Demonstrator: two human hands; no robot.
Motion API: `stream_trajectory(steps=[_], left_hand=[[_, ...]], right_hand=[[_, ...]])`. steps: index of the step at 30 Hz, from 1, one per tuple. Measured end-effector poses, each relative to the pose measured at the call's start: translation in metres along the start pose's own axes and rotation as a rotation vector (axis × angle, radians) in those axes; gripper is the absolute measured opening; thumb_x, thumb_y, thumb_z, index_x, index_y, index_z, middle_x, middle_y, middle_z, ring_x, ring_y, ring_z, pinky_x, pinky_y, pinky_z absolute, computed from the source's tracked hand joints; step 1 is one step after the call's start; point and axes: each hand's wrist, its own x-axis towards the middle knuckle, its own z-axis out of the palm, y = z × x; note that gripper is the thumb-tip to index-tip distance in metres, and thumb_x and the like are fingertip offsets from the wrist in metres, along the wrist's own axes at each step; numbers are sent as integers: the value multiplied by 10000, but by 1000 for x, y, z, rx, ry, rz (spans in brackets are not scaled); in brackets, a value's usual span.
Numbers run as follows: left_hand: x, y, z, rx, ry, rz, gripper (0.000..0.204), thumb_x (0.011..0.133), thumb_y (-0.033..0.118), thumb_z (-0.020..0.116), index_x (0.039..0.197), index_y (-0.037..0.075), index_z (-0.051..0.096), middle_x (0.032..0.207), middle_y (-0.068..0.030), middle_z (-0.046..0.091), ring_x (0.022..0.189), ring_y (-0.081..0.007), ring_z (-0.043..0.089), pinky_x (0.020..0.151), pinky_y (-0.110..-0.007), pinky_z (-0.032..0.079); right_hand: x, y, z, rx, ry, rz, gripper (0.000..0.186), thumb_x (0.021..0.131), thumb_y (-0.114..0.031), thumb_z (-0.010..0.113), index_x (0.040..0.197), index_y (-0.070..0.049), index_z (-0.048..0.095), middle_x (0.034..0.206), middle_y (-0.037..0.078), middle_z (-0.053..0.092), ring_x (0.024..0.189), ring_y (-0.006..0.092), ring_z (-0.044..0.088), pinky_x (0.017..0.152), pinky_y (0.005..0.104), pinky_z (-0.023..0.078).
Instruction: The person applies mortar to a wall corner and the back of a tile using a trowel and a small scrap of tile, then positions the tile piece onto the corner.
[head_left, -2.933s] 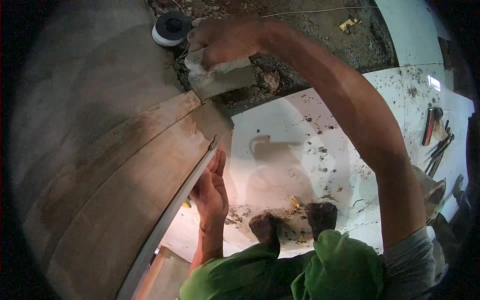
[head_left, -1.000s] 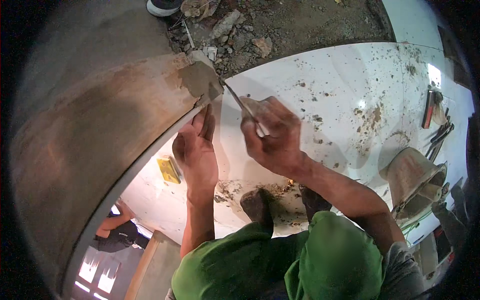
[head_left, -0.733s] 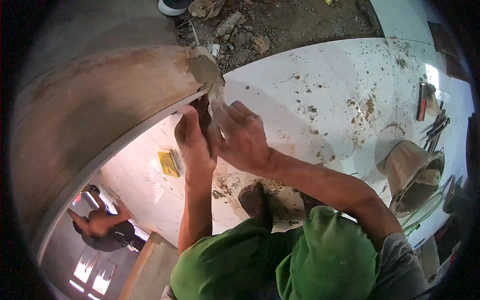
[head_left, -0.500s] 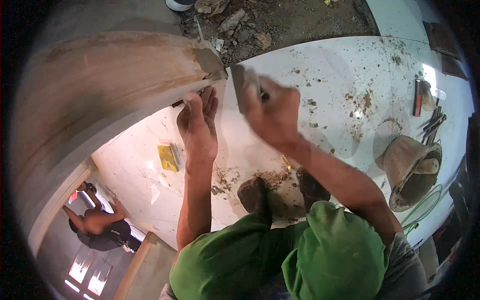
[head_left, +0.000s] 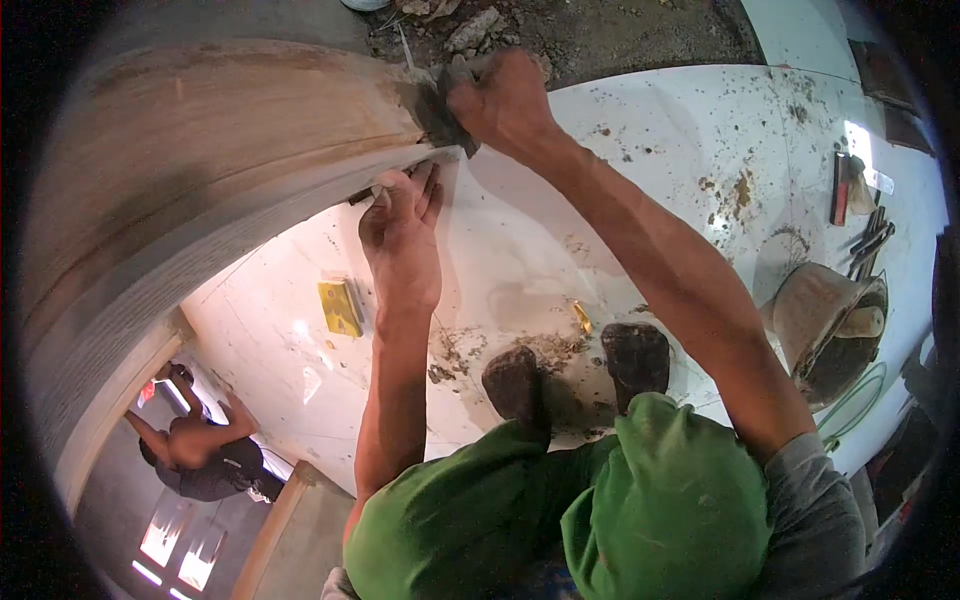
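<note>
A flat trowel (head_left: 456, 125) at the end of the plastered wall (head_left: 250, 125).
The right hand (head_left: 505, 103) has its grip closed around the trowel, its grey blade against the wall's corner; the left hand (head_left: 404, 238) has its palm turned up beside the wall's edge, fingers extended, and I can't tell whether its grip holds anything.

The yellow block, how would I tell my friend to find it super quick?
Start with the big pale floor, then find the person's left hand, its fingers pointing up the picture. Just left of that wrist lies the yellow block. It is boxy and clearly bigger than the little yellow scrap near the feet.
</note>
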Motion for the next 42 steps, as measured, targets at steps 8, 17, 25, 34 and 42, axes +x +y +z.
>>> stream_trajectory(steps=[8,17,25,34,42], left_hand=[[-4,1,-9,48,50,35,782,993,485,737,1443,-102,484,1423,-275,604,1341,-336,597,1241,-465,395],[0,-3,-10,12,13,37,720,1041,418,686,1485,-89,430,1538,-287,498,1466,-379,487,1267,-495,361],[-4,2,-15,59,0,-10,735,1045,453,658,1503,-70,419,1571,-260,477,1476,-377,476,1252,-494,384],[0,-5,-14,15,35,54,666,1044,389,698,1435,-108,488,1466,-317,561,1432,-384,529,1241,-486,386],[0,-6,-6,-6,23,45,636,1039,384,709,1395,-108,520,1469,-309,569,1413,-364,551,1216,-459,423]], right_hand=[[-11,-53,-48,498,-48,14,326,812,-254,700,799,72,699,695,154,665,674,288,649,639,450,540],[-4,11,1,207,111,-54,376,794,-285,713,725,76,631,582,95,588,604,154,537,565,385,493],[-14,-38,-23,429,33,-51,340,797,-261,696,829,75,731,791,294,728,766,442,751,732,516,611],[-7,14,-7,242,2,41,330,813,-243,683,817,85,725,769,301,718,765,445,750,720,515,604],[-4,1,7,260,113,1,382,850,-277,693,705,72,640,549,92,553,548,153,509,530,406,467]])
